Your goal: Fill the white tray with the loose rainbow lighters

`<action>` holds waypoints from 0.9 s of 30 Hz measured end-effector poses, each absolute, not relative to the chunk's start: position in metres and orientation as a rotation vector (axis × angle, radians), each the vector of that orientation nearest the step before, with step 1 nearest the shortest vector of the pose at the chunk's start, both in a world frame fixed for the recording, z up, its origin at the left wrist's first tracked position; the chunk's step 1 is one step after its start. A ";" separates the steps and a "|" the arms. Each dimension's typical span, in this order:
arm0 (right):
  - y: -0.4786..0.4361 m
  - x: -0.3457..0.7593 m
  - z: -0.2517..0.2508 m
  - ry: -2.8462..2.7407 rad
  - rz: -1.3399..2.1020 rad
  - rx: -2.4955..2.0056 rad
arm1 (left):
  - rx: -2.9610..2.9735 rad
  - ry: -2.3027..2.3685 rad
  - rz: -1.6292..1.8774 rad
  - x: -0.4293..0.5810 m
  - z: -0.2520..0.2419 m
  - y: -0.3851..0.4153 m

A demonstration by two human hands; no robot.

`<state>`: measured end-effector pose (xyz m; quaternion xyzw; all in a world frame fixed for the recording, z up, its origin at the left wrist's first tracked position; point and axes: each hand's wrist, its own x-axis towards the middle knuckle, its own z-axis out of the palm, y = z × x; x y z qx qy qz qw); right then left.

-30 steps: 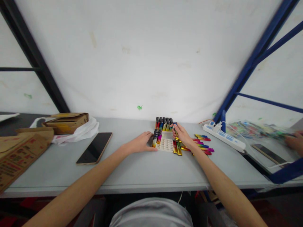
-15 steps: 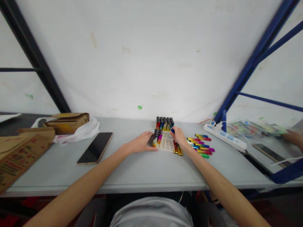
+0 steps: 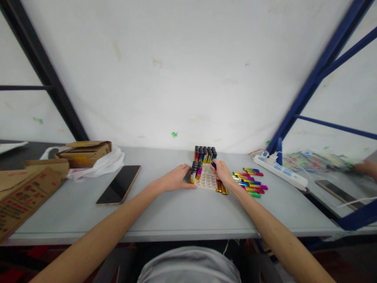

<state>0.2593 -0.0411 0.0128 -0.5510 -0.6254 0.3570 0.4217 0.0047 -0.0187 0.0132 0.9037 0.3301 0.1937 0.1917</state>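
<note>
A white tray with rows of round holes [image 3: 207, 181] lies on the grey table. Upright lighters with black tops [image 3: 205, 154] fill its far rows, and a few more lighters [image 3: 194, 171] stand at its left side. My left hand [image 3: 178, 177] rests against the tray's left edge, thumb and fingers apart, the thumb along the near corner. Over the right part of the tray, my right hand [image 3: 221, 171] is closed on a lighter with a blue end [image 3: 213, 165]; the rest of it is hidden by the fingers. Two gold-and-red lighters [image 3: 221, 187] lie under my right wrist.
Several shiny coloured lighters [image 3: 250, 181] lie loose at the right. Beyond them sits a white power strip [image 3: 279, 172]. A phone [image 3: 119, 184], a small cardboard box [image 3: 85, 153] and a larger one [image 3: 32, 194] are at the left. Another person's hand [image 3: 366, 168] shows far right.
My right hand has moved slightly left and down over the tray with the lighter. My left hand has stayed in place.
</note>
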 end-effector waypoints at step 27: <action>-0.065 0.255 0.033 -2.056 0.346 -1.059 | 2.546 0.878 0.577 0.003 0.009 -0.016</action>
